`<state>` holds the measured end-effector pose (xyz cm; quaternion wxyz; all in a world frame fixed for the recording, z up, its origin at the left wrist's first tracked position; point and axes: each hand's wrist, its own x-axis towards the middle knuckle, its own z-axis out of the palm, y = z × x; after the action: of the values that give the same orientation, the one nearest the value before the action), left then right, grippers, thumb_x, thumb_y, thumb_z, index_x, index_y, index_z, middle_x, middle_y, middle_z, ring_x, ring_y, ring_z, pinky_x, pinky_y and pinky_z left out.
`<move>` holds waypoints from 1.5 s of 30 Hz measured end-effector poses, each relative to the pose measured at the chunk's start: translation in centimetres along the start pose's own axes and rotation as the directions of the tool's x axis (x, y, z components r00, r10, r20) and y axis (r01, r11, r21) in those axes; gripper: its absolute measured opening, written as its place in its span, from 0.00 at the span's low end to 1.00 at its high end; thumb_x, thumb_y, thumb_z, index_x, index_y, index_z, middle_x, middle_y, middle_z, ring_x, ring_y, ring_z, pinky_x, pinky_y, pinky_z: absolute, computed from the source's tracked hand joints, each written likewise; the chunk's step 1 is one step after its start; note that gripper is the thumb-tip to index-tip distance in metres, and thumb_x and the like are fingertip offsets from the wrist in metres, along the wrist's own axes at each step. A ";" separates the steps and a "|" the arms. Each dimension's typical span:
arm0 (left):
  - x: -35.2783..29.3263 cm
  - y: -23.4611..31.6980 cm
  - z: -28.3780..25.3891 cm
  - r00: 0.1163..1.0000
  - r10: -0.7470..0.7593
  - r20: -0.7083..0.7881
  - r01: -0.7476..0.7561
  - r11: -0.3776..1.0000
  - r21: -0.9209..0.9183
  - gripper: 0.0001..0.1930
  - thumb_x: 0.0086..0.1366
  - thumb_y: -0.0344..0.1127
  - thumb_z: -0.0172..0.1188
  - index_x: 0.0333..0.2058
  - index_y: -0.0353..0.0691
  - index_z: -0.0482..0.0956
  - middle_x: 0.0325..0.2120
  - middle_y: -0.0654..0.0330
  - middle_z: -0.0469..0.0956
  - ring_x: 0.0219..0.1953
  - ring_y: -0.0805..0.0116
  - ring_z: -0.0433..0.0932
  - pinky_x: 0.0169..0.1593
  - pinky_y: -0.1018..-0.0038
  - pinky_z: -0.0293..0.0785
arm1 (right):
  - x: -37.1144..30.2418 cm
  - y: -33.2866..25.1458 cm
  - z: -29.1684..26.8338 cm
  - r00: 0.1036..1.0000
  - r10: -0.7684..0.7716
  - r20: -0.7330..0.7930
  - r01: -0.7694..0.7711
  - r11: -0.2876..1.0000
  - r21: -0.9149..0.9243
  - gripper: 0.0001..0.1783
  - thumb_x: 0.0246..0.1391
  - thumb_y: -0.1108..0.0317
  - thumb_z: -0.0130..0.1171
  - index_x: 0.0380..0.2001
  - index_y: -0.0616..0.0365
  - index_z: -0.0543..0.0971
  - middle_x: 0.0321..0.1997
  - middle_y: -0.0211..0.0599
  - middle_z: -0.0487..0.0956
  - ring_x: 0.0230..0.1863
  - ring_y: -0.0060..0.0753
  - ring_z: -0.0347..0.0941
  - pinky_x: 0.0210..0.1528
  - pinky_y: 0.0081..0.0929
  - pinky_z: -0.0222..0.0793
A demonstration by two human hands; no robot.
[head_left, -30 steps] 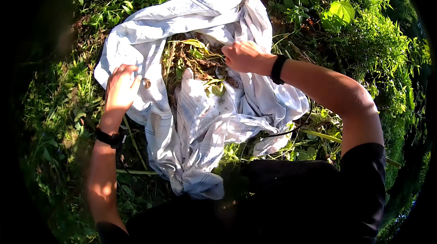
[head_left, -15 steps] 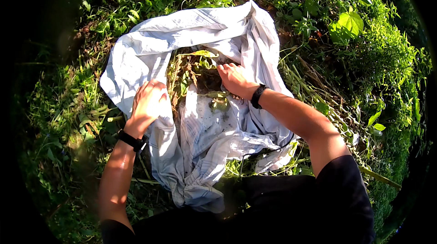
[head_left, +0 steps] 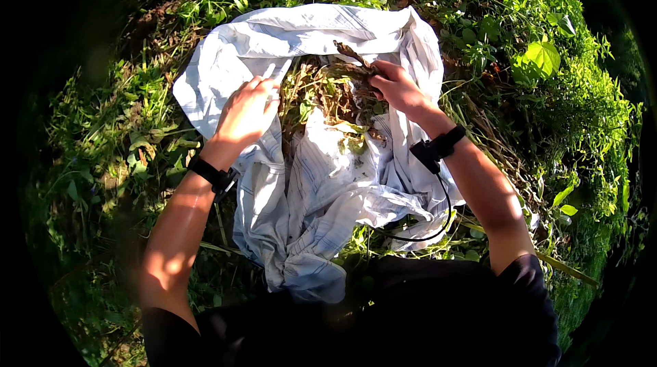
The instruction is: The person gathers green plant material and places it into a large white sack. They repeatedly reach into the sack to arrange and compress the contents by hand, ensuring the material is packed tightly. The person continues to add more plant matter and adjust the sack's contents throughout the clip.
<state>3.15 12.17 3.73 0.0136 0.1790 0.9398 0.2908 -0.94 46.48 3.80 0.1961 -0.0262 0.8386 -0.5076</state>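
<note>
A white cloth (head_left: 233, 45) with thin blue lines lies bunched in a rough ring on the ground. Dry leaves and plant scraps (head_left: 301, 93) fill its hollow. On the left side of the ring, my left hand (head_left: 248, 112) rests over the cloth, its fingers stretched forward and slightly apart. My right hand (head_left: 400, 88) is closed at the right side of the hollow. From its thumb and fingers a withered brown leaf (head_left: 352, 54) sticks out to the upper left. The fingertips of that hand are partly hidden.
Low green weeds (head_left: 102, 162) surround the cloth. Cut stalks (head_left: 482, 131) lie along its right side. Dark straps circle both wrists; a black cable (head_left: 448, 210) hangs from the right strap (head_left: 438, 149) and loops beside the cloth's lower right.
My right hand has lifted out of the scraps and moved right, now gripping a withered leaf. My left hand has shifted up and right along the cloth, fingers more stretched.
</note>
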 end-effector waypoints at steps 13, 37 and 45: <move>5.0 3.1 5.7 0.998 -0.046 0.050 0.061 0.924 -0.376 0.21 0.64 0.23 0.55 0.56 0.42 0.77 0.40 0.49 0.85 0.45 0.55 0.84 0.49 0.61 0.76 | 1.4 -2.1 5.2 0.963 -0.223 0.149 0.217 0.975 0.050 0.20 0.65 0.60 0.57 0.51 0.66 0.75 0.36 0.37 0.82 0.32 0.25 0.76 0.35 0.28 0.74; 3.9 -3.0 3.8 0.987 -0.160 -0.001 0.138 0.855 -0.500 0.19 0.62 0.21 0.49 0.50 0.38 0.79 0.36 0.56 0.84 0.42 0.66 0.82 0.48 0.70 0.76 | -2.0 -0.5 4.2 0.772 -0.612 0.173 0.464 0.355 -0.812 0.06 0.53 0.64 0.60 0.32 0.52 0.78 0.36 0.36 0.79 0.44 0.45 0.78 0.46 0.48 0.74; -6.3 -7.0 -13.5 0.721 -0.673 -0.165 0.582 0.459 0.671 0.34 0.67 0.39 0.63 0.69 0.38 0.63 0.63 0.44 0.70 0.66 0.52 0.70 0.66 0.61 0.68 | -4.6 -1.1 5.0 0.843 -0.326 0.429 0.538 0.470 -0.700 0.12 0.57 0.60 0.59 0.35 0.58 0.81 0.33 0.46 0.84 0.37 0.52 0.82 0.41 0.49 0.77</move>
<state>5.04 -2.69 10.64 0.1110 -0.1705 0.9725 -0.1134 4.90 42.85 4.04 0.1249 -0.3833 0.9094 -0.1023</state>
